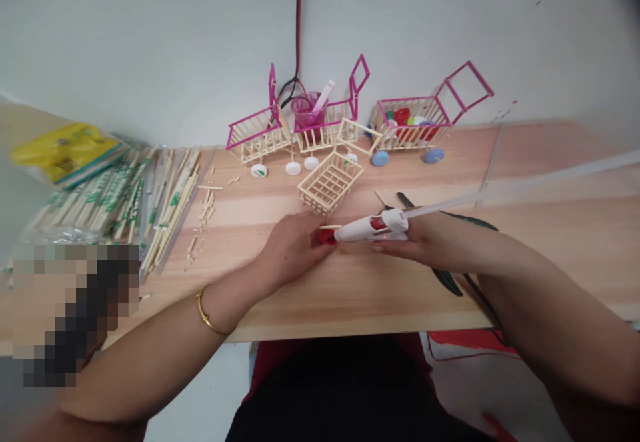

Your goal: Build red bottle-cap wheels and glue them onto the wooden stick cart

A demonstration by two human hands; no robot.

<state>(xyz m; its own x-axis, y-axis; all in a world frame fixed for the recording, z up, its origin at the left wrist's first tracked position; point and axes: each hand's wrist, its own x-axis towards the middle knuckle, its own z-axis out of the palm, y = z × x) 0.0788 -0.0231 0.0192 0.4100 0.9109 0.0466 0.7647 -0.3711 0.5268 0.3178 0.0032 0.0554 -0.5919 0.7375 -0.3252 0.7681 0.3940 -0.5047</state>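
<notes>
My right hand [414, 241] grips a white hot glue gun [367, 227], a long clear glue stick [500, 189] trailing from its rear. The nozzle points left and meets a red bottle cap [327, 236], which my left hand [295, 245] pinches at its fingertips. A short thin wooden stick [330, 227] shows at the cap; whether it is joined to it I cannot tell. Just beyond my hands sits a small cart of plain bamboo sticks [331, 182], its handle frame leaning to the back right.
Three carts with purple trim [257, 137] and bottle-cap wheels stand along the wall, the right one [413, 125] holding coloured caps. A purple cup [310, 112] stands among them. Wrapped chopsticks [110, 189] and cut stick pieces [205, 215] lie left. Black-handled pliers or cutters [447, 282] lie beneath my right wrist.
</notes>
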